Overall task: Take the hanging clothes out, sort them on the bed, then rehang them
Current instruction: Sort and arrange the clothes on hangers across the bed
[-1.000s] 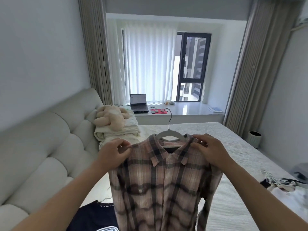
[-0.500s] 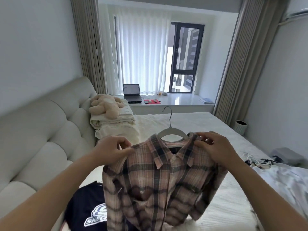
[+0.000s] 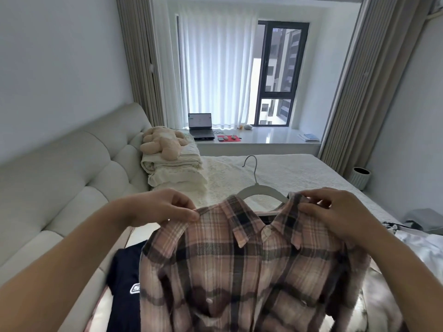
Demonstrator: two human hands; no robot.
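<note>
1. Shirt (image 3: 242, 267) (plaid, pink and dark) hangs in front of the person over the near edge of the bed (image 3: 299, 173), held up at both shoulders; its lower part runs out of the bottom of the view.
2. Left hand (image 3: 158, 207) pinches the shirt's left shoulder seam between thumb and curled fingers (image 3: 189, 212).
3. Right hand (image 3: 335, 212) has its fingers bent onto the collar and right shoulder, nipping the cloth near the hanger's end.
4. Hanger (image 3: 261, 190) sits inside the collar, white arms showing above the neckline, hook sticking up free behind.
5. Since a second ago the shirt has dropped lower and tipped a little, the right shoulder now riding higher than the left, and both grips have stayed on. I read that as settling the shirt squarely on the hanger, so the rehanging step seems under way for this garment.
6. Tee (image 3: 124, 281) (dark navy, white logo partly seen) lies on the bed beneath the left forearm, still off a hanger.
7. Pale clothes (image 3: 417, 245) lie at the right edge of the bed, a little grey heap behind them; more sorting or rehanging looks left to do.
8. Farther off, folded bedding (image 3: 172, 168) is stacked by the headboard (image 3: 72, 168) with a plush toy (image 3: 163, 142) on top.
9. Farthest, a laptop (image 3: 201, 127) stands open on the window ledge.
</note>
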